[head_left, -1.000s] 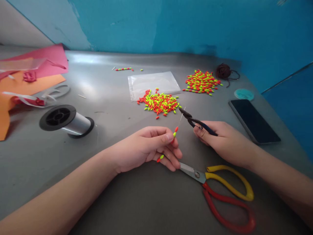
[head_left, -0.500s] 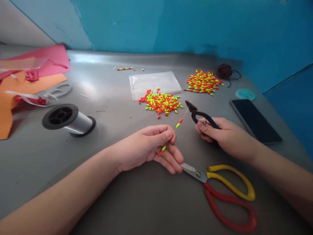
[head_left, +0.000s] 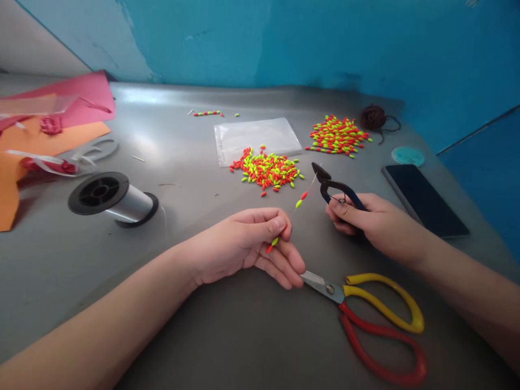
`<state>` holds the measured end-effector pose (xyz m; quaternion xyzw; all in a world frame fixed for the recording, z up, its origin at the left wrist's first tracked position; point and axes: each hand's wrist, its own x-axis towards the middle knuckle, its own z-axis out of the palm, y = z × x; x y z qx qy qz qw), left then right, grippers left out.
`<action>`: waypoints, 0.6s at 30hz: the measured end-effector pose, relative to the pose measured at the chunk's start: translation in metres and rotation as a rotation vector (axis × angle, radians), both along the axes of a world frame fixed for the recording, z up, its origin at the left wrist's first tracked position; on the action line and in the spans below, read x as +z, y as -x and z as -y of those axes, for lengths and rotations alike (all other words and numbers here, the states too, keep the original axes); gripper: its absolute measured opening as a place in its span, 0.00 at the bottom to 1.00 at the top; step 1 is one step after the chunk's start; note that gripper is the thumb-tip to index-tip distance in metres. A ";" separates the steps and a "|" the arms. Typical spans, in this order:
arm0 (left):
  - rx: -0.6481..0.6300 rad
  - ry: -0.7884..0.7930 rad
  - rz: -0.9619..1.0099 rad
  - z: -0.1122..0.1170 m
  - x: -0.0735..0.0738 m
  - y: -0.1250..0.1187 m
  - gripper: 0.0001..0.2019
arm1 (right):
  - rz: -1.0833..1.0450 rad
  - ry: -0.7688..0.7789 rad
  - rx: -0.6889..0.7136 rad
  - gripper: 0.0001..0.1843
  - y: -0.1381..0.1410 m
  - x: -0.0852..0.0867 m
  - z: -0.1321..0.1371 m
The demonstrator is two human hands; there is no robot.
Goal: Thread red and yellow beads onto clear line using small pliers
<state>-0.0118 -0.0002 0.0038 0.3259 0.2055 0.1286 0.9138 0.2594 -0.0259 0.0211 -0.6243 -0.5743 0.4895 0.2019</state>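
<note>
Two smooth oval beads (head_left: pixel 299 203) moved beyond the left hand (head_left: pixel 247 238).

At right on the gray tabletop (head_left: pixel 227 330), a dark-screened phone (head_left: pixel 424 200) just beside a round teal disc (head_left: pixel 408 156), with a brown yarn ball (head_left: pixel 372 117) farther back. At left, a pink sheet (head_left: pixel 95 97) and orange sheet (head_left: pixel 79 134).

— What lies beyond the far edge of your smooth grey surface (head_left: pixel 195 173)?
— You face a blue painted wall (head_left: pixel 304 43), paler and patchy toward the surface's far left corner, with dark smudges (head_left: pixel 349 81) near the far right corner.
— And at your sides?
— A plain greyish-white wall panel (head_left: pixel 32 49) beyond the far left corner; past the right edge, a thin dark diagonal line (head_left: pixel 479 129) crosses the blue. A whitish gleam (head_left: pixel 138 97) brightens your far edge toward the left.
</note>
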 end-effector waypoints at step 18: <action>-0.019 -0.009 -0.015 -0.001 0.002 -0.001 0.13 | -0.026 -0.007 -0.007 0.31 -0.003 -0.001 -0.001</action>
